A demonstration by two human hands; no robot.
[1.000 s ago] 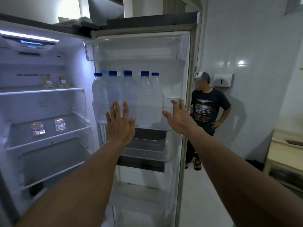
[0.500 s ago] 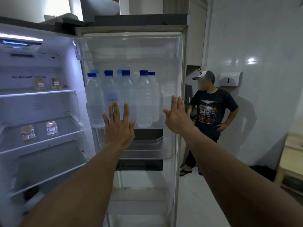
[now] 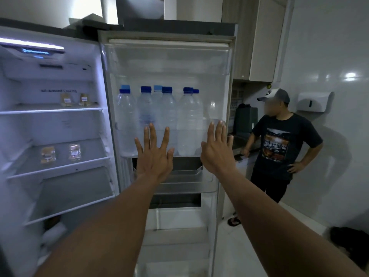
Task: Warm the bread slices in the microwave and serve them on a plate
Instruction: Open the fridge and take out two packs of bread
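Bread (image 3: 74, 151), seemingly wrapped packets, lies untouched on shelves (image 3: 60, 169) left of the left hand (image 3: 153, 158). Beside it the right hand (image 3: 216, 152) is raised before the bottles (image 3: 167, 120); both are held flat, fingers (image 3: 152, 134) spread, nothing gripped. Fetching, warming, plating are judged undone.

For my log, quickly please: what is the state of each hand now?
Left hand: open, fingers spread, holding nothing.
Right hand: open, fingers straight, holding nothing.

Open over fridge shelves (image 3: 89, 154) at left. Blocked just past left hand (image 3: 153, 158) and right hand (image 3: 217, 154) by water bottles (image 3: 189, 124) filling the door bin (image 3: 211, 136). Hemmed rightward by bystander (image 3: 279, 144).
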